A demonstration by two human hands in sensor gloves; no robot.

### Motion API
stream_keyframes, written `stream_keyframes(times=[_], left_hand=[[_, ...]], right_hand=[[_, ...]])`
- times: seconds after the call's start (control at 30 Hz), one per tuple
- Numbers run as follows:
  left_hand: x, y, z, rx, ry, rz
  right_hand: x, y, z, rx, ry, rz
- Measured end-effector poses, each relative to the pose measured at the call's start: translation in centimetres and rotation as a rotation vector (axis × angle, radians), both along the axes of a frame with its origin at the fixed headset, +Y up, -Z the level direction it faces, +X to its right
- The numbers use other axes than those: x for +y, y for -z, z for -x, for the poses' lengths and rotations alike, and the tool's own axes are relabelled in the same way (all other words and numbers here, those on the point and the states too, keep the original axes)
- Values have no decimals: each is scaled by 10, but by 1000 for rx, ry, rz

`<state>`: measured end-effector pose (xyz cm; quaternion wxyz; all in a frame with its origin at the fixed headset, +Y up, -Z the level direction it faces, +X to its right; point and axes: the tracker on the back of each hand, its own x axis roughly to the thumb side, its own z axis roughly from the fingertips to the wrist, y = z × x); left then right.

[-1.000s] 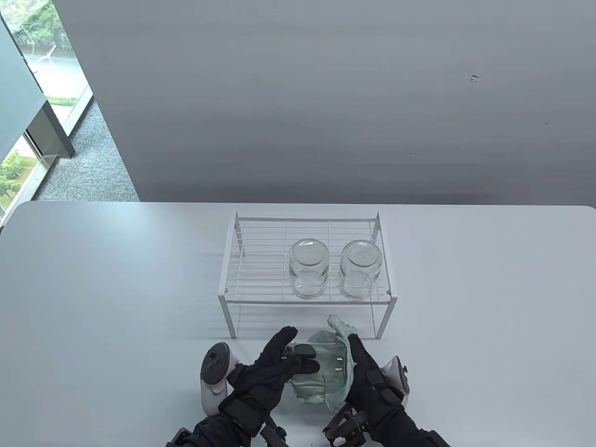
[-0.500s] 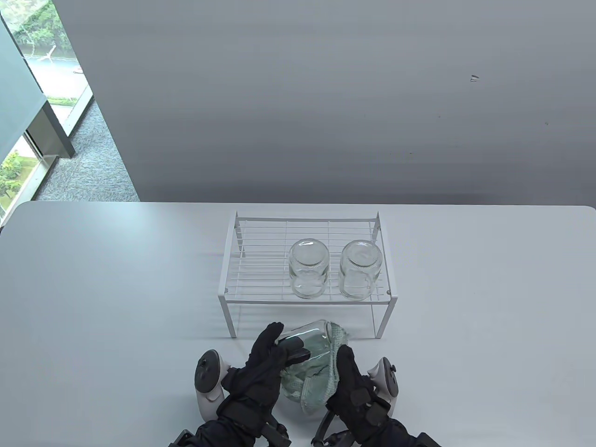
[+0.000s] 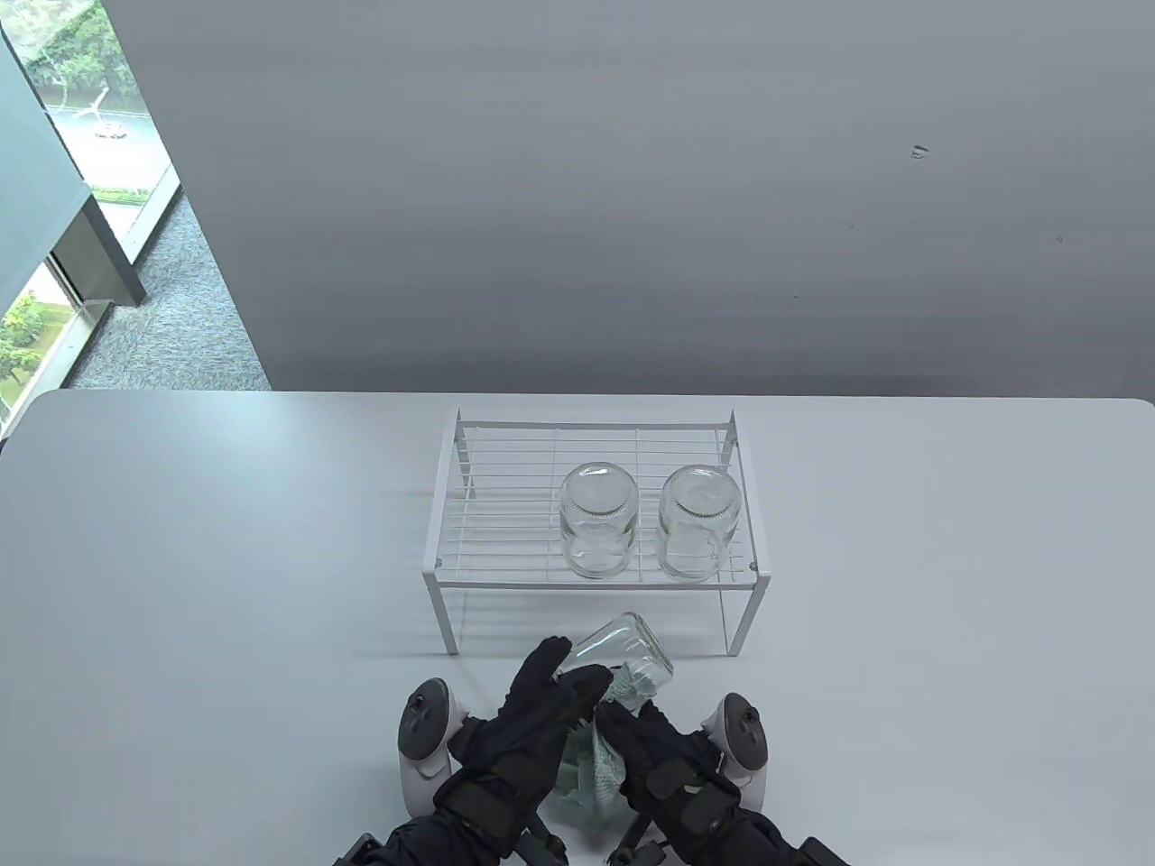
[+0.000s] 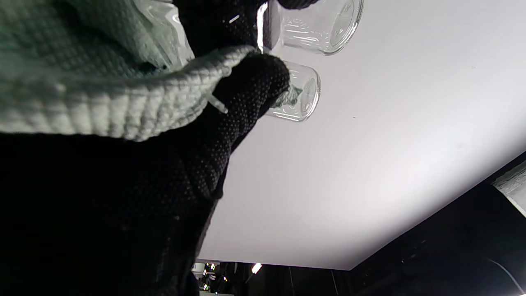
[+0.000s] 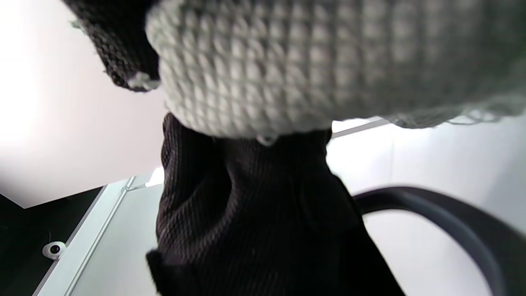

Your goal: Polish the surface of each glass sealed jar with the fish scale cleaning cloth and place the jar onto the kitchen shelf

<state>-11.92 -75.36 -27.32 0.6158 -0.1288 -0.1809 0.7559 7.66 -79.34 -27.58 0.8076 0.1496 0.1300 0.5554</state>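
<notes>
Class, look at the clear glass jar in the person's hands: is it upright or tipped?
Tipped. In the table view the clear glass jar leans up and to the right, held by the left hand, with the pale green cloth below it.

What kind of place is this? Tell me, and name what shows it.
Probably an office-type room set up for recording, not a real kitchen: a bare white table against a plain grey wall, grey carpet beside a floor-length window, and one small wire shelf.
</notes>
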Motion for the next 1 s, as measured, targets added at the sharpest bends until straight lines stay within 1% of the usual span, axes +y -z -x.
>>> stream_keyframes(times=[0.1, 0.13, 0.2, 0.23, 0.27, 0.33, 0.4, 0.43, 0.47, 0.5, 0.57, 0.63, 0.7, 0.77, 0.83, 0.9, 0.97, 1.0], left_hand=[[-1, -1, 2, 12, 27, 14], [-1, -1, 2, 15, 28, 17], [-1, -1, 3, 17, 41, 22], [-2, -1, 4, 12, 59, 17], [-2, -1, 4, 16, 66, 11], [-3, -1, 3, 21, 84, 5], [-3, -1, 2, 19, 115, -5], [-4, -1, 3, 21, 129, -12], [-4, -1, 4, 24, 122, -9], [-4, -1, 4, 23, 113, -1], [-4, 0, 5, 27, 107, 7], [-3, 0, 6, 30, 142, -7], [-2, 0, 7, 31, 178, -27], [-1, 1, 7, 28, 204, -37], [1, 0, 5, 13, 251, -57], [2, -1, 3, 6, 316, -112], [4, -1, 0, -25, 360, -149], [5, -2, -2, -53, 386, -170]], right_hand=[[3, 4, -11, -114, 28, -3], [3, 4, -13, -131, 29, -8], [8, 7, -22, -212, -6, -61], [12, 9, -26, -251, -63, -109], [16, 11, -30, -258, -134, -178], [22, 12, -35, -216, -257, -294], [32, 13, -36, -167, -435, -449], [35, 12, -36, -156, -504, -503], [40, 11, -35, -160, -588, -591], [42, 10, -35, -164, -601, -618], [49, 8, -31, -169, -664, -711], [55, 5, -26, -139, -754, -826], [58, 2, -22, -132, -869, -913], [61, -1, -16, -105, -940, -1000], [63, -5, -10, -81, -1039, -1061], [63, -9, -4, -72, -1137, -1087], [62, -9, -1, -54, -1133, -1099], [60, -9, 0, -55, -1086, -1073]])
